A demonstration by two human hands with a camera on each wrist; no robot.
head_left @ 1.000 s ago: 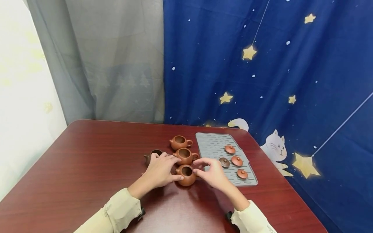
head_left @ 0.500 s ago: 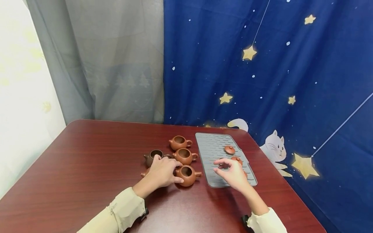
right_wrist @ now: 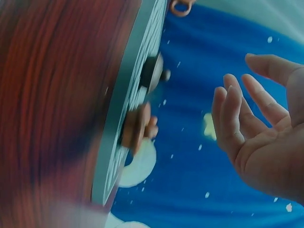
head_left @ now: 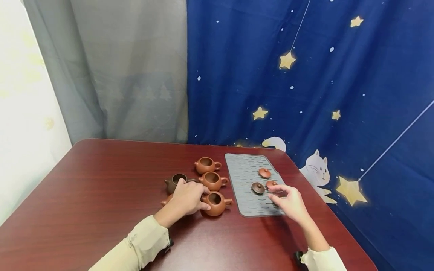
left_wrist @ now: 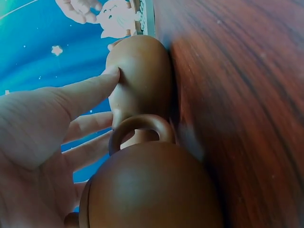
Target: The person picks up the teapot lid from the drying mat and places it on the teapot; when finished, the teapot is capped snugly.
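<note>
The left hand [head_left: 188,197] [left_wrist: 42,128] grips the front right orange-brown teapot [head_left: 215,205] [left_wrist: 147,71] at its spout side, thumb on the body and fingers around the spout. Under that hand another orange-brown teapot [head_left: 166,201] [left_wrist: 152,185] is mostly hidden. A dark brown teapot [head_left: 172,184] stands just behind. Over the grey mat [head_left: 242,205] hovers the right hand [head_left: 292,203] [right_wrist: 270,123], thumb and fingers apart, nothing held. Beside it lie a dark lid [head_left: 258,188] [right_wrist: 152,73] and an orange lid [head_left: 271,184]; the hand hides part of the mat.
Two more lidless orange-brown teapots [head_left: 205,166] [head_left: 211,181] stand in a column behind the gripped one. Farther back on the mat lies another orange lid [head_left: 265,173]. The table's right edge runs just beyond the mat; curtains hang behind.
The right hand has moved right, from beside the front teapot's handle to over the mat's right side. The left hand has stayed at the same teapot.
</note>
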